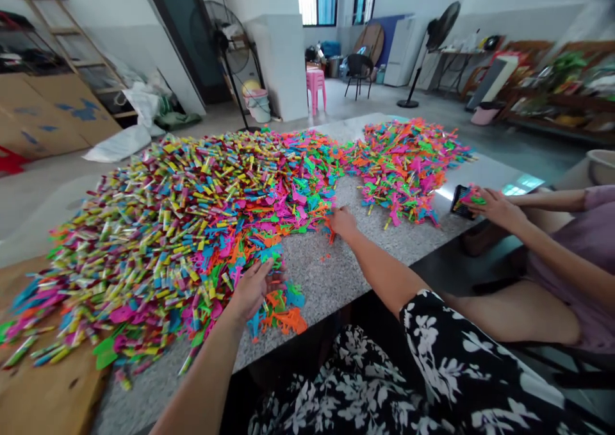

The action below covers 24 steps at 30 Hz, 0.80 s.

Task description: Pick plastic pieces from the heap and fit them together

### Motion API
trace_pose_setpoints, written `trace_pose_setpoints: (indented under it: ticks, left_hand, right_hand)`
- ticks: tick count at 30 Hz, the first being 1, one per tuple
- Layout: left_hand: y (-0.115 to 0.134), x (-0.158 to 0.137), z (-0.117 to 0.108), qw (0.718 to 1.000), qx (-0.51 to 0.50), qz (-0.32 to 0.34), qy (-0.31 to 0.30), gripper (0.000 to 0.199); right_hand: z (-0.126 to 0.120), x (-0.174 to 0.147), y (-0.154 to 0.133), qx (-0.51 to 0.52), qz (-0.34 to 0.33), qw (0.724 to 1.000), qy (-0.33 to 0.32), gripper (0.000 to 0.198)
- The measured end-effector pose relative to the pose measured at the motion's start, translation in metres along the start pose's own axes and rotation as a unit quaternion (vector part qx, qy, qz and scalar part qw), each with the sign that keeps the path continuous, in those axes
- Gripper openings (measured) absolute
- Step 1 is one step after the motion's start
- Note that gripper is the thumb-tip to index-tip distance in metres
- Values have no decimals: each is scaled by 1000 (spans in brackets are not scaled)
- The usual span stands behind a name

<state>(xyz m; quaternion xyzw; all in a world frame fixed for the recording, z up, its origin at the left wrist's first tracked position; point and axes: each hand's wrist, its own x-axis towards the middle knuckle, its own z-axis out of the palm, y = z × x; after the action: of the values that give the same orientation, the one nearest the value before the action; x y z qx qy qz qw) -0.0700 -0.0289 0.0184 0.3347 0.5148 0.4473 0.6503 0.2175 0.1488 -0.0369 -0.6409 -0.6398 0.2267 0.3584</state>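
A large heap of small tubes with yellow, blue and dark red parts covers the left side of the table. Along its right edge lie bright plastic pieces in pink, green, orange and blue. My left hand is at the front edge of this heap, thumb and fingers apart among the pieces; its fingertips are slightly blurred. Farther right, my right hand has its fingers curled at the heap's edge, on an orange plastic piece whose exact shape I cannot make out.
A second pile of bright pieces lies toward the table's far right. Beside me, a co-worker's hand is over a black basket with colourful pieces. A wooden board is at the near left. Standing fans and pink stools stand beyond.
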Motion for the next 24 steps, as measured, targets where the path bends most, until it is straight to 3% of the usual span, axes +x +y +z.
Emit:
trace_pose_setpoints:
  ticks: [4,9,13,15,17,20,24]
  left_hand:
    - [-11,-6,-2,999,27,24,34,49]
    - [-37,-15,-6,994,90,53,42,47]
    - [-55,-25,-12,986,136,80,53,45]
    - [-60,-29,-14,985,137,87,63,46]
    - [-63,-32,-14,984,135,89,71,49]
    - [-68,-38,-15,983,139,96,72,56]
    - [-82,-45,-20,976,174,109,65,56]
  right_hand:
    - [15,-21,-17,-85,-13,993,-76,7]
    - [37,-63,-39,-162,-99,962,-196,21]
    - [35,-60,-51,-176,-157,934,-269,22]
    - [31,-39,-64,-176,-159,943,-232,27]
    - [30,-8,-87,-157,-163,962,-155,32]
    - [39,48,-140,-116,-205,971,-46,41]
    - [68,117,-220,-107,-243,964,-4,72]
